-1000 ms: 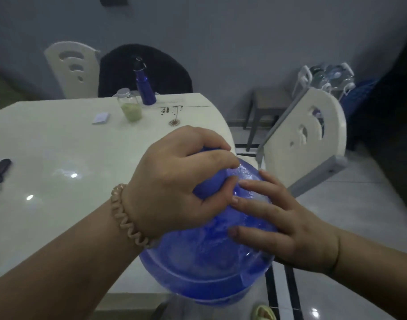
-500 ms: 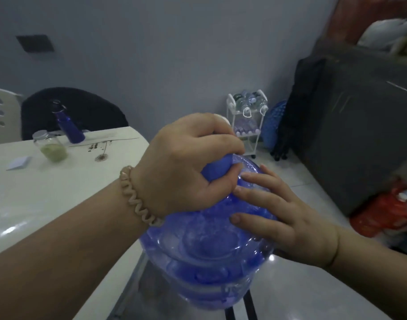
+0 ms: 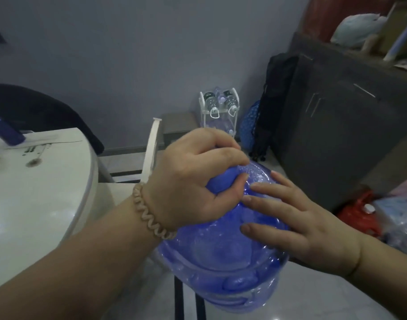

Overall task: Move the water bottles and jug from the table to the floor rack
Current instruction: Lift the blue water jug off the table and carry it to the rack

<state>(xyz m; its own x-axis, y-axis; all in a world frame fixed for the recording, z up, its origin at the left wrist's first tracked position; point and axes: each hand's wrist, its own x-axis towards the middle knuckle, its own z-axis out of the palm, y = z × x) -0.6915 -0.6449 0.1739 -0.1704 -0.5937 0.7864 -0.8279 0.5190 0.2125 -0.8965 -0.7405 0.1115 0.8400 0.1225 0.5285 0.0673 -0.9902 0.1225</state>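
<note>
So, the jug (image 3: pixel 221 255) is a big round one in see-through blue plastic, with moulded ridges around its shoulder and tiny droplets clinging inside near the top. It's sitting just off the counter's (image 3: pixel 36 192) rounded right edge, with glossy pale floor tile (image 3: pixel 313 296) showing underneath it.

The left hand (image 3: pixel 193 179) is curled tight around the jug's short opaque blue neck, thumb and fingers wrapped right over it. There's a beige spiral coil band (image 3: pixel 149 215) on that wrist. The right hand (image 3: pixel 297 225) lies flat on the jug's domed shoulder, fingers straight and spread, just pressing against the plastic rather than wrapping anything.

The counter is smooth, white and shiny with a soft curved rim. At its far left edge a solid blue bottle (image 3: pixel 6 132) leans over, partly cut off by the frame.

Over by the grey wall, the floor rack (image 3: pixel 218 107) is a thin white frame with clear bottles (image 3: pixel 209 100) lying on its top tier, caps pointing this way. Next to it are a black bag (image 3: pixel 278 100) and a dark matte cabinet (image 3: pixel 336 135). A white chair back (image 3: pixel 151 148) pokes up between the counter and the rack.
</note>
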